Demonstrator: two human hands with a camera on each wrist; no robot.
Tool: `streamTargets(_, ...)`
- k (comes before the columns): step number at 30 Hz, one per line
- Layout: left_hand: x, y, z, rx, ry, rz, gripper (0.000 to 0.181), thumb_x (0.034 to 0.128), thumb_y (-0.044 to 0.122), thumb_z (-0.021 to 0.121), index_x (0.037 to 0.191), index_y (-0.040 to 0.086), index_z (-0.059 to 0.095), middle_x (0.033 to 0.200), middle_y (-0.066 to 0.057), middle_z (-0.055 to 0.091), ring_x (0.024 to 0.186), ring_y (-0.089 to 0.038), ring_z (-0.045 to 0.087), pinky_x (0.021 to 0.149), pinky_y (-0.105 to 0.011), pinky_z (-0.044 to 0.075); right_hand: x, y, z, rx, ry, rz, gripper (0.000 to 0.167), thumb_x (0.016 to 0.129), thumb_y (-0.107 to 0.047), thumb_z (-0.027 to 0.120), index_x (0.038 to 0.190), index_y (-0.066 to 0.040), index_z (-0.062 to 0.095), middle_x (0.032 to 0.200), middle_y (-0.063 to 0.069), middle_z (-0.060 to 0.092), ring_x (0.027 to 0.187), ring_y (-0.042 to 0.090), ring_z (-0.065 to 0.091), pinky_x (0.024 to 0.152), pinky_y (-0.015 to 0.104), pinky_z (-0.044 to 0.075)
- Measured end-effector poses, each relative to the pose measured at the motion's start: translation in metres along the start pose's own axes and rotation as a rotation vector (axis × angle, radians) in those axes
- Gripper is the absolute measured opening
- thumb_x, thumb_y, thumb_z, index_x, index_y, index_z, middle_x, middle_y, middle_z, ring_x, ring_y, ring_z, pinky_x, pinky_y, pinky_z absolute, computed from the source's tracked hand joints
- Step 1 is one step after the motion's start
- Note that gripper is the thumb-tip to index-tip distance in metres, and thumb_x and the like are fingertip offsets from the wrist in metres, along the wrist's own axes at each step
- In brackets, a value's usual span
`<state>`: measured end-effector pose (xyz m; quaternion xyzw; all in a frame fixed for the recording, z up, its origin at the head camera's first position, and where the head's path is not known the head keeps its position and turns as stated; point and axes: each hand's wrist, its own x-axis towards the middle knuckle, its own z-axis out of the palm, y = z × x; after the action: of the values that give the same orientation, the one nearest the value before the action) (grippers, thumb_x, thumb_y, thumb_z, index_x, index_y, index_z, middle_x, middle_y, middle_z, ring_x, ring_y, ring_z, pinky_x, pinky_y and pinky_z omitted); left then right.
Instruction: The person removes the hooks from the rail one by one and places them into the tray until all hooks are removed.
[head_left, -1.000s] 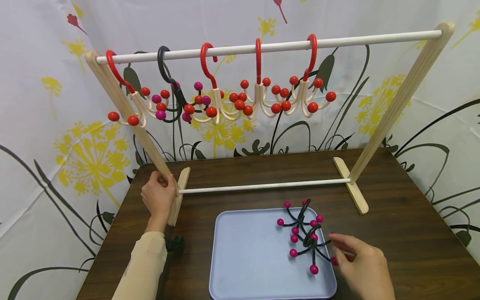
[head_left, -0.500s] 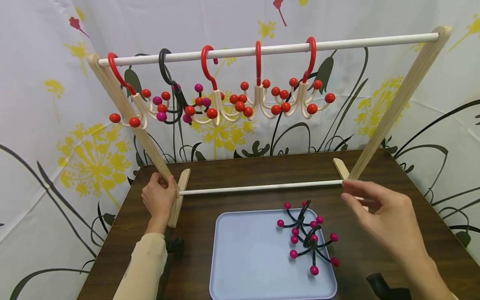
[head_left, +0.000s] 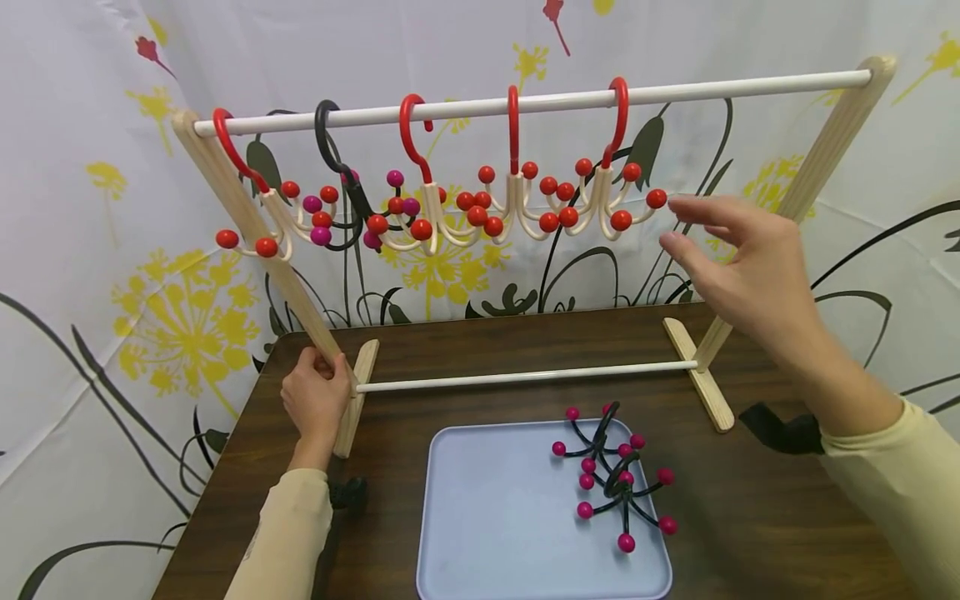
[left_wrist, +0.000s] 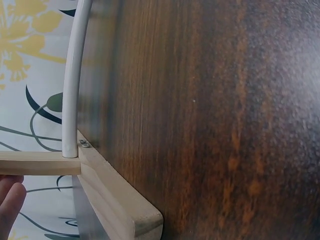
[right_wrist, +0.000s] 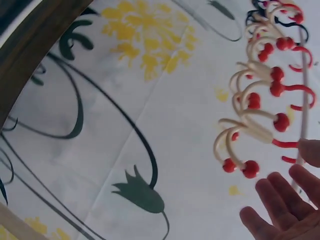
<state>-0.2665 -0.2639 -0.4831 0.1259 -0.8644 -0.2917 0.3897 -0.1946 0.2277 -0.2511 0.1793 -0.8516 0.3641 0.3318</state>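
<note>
Low on the left upright (head_left: 296,292) of a wooden rack, my left hand (head_left: 317,396) grips the wood near the foot; in the left wrist view only its fingertips (left_wrist: 11,202) show by the post. My right hand (head_left: 750,258) is raised, bare of any object, fingers spread and loosely bent. It is nearest the rightmost red-and-cream multi-arm hanger (head_left: 602,196), which hangs from the white top bar (head_left: 720,92). Further left on the bar hang several such hangers, among them a black one (head_left: 356,192) with magenta balls.
A pale blue tray (head_left: 480,517) lies on the dark wooden table (head_left: 795,517). Two black hangers with magenta balls, one in front (head_left: 624,496) and one behind (head_left: 598,446), sit at its right side. A white lower bar (head_left: 525,377) joins the rack's feet.
My right hand has risen from beside the black hangers on the tray, past the rack's right foot, to the height of the hanging hangers. The left hand stays on the upright.
</note>
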Motion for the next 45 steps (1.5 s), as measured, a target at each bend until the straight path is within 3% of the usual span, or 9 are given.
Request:
streamTargets(5, 0.001, 0.001, -0.001, 0.003, 0.003, 0.006, 0.023, 0.0866, 0.026, 0.071, 0.083, 0.005, 0.061, 0.069, -0.012, 0.066, 0.061, -0.035, 0.061, 0.060, -0.052, 0.041, 0.032, 0.010, 0.005, -0.067, -0.023, -0.039, 0.038, 0.091, -0.020, 0.070, 0.127, -0.008, 0.066, 0.121, 0.010, 0.067, 0.115, 0.024, 0.058, 0.093, 0.032, 0.040)
streamTargets(10, 0.001, 0.001, -0.001, 0.004, 0.002, 0.008, 0.023, 0.0861, 0.025, 0.072, 0.083, 0.005, 0.061, 0.070, -0.013, 0.067, 0.062, -0.036, 0.061, 0.061, -0.053, 0.041, 0.052, 0.014, 0.016, -0.133, -0.108, -0.080, 0.042, 0.091, -0.023, 0.070, 0.128, -0.005, 0.064, 0.121, 0.014, 0.066, 0.113, 0.029, 0.058, 0.084, 0.041, 0.041)
streamTargets(14, 0.001, 0.001, -0.001, 0.002, -0.002, 0.008, 0.023, 0.0863, 0.025, 0.071, 0.084, 0.005, 0.061, 0.070, -0.013, 0.067, 0.063, -0.036, 0.061, 0.061, -0.053, 0.041, 0.064, 0.013, 0.021, -0.097, -0.183, -0.045, 0.044, 0.092, -0.027, 0.069, 0.128, -0.004, 0.063, 0.119, 0.014, 0.067, 0.113, 0.029, 0.058, 0.094, 0.046, 0.042)
streamTargets(17, 0.000, 0.001, -0.002, 0.001, -0.005, 0.002, 0.022, 0.0864, 0.025, 0.071, 0.084, 0.005, 0.062, 0.071, -0.013, 0.067, 0.063, -0.036, 0.061, 0.061, -0.053, 0.041, 0.070, 0.010, 0.024, -0.053, -0.251, 0.034, 0.045, 0.093, -0.031, 0.067, 0.129, -0.005, 0.063, 0.116, 0.014, 0.069, 0.107, 0.027, 0.061, 0.091, 0.037, 0.044)
streamTargets(21, -0.001, 0.002, -0.001, 0.003, -0.008, -0.005, 0.022, 0.0868, 0.025, 0.070, 0.084, 0.005, 0.062, 0.070, -0.013, 0.067, 0.062, -0.036, 0.061, 0.061, -0.053, 0.041, 0.076, 0.009, 0.028, -0.023, -0.315, 0.104, 0.045, 0.092, -0.035, 0.067, 0.127, -0.007, 0.065, 0.111, 0.014, 0.070, 0.095, 0.025, 0.063, 0.075, 0.027, 0.042)
streamTargets(28, -0.001, 0.002, -0.001, 0.007, -0.002, -0.005, 0.022, 0.0867, 0.024, 0.071, 0.084, 0.005, 0.061, 0.069, -0.013, 0.066, 0.061, -0.036, 0.060, 0.060, -0.052, 0.040, 0.082, 0.009, 0.032, 0.008, -0.393, 0.150, 0.045, 0.093, -0.035, 0.066, 0.126, -0.005, 0.064, 0.114, 0.016, 0.069, 0.098, 0.027, 0.066, 0.073, 0.028, 0.045)
streamTargets(45, -0.001, 0.001, -0.001, 0.005, -0.010, -0.011, 0.022, 0.0875, 0.026, 0.070, 0.085, 0.005, 0.062, 0.071, -0.013, 0.067, 0.063, -0.035, 0.061, 0.060, -0.052, 0.041, 0.086, 0.012, 0.036, -0.008, -0.365, 0.181, 0.040, 0.094, -0.036, 0.064, 0.118, -0.005, 0.069, 0.108, 0.015, 0.070, 0.096, 0.023, 0.064, 0.078, 0.032, 0.041)
